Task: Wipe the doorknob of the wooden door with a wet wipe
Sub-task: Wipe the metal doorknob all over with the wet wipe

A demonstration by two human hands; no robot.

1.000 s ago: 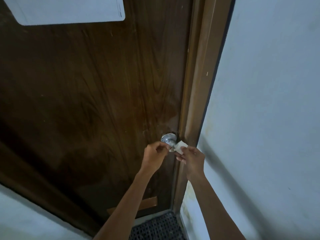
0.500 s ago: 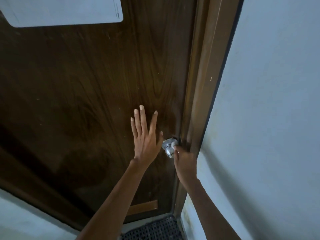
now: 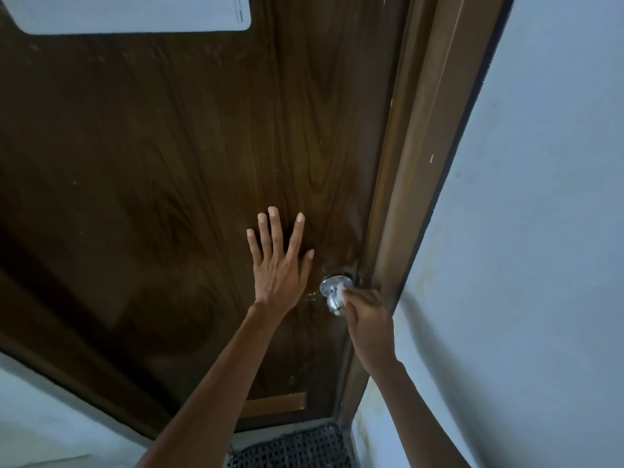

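A shiny metal doorknob (image 3: 332, 293) sticks out of the dark wooden door (image 3: 169, 146) near its right edge. My right hand (image 3: 366, 319) holds a white wet wipe (image 3: 346, 291) against the knob's right side; only a small bit of the wipe shows past my fingers. My left hand (image 3: 278, 261) lies flat on the door just left of the knob, fingers straight and spread, holding nothing.
The brown door frame (image 3: 415, 163) runs along the door's right edge, with a pale wall (image 3: 540, 231) beyond it. A white sheet (image 3: 135, 11) is stuck high on the door. A dark perforated mat (image 3: 290, 447) lies on the floor below.
My left hand let go of the knob and moved up to press flat on the door. My right hand brought the wipe onto the knob.
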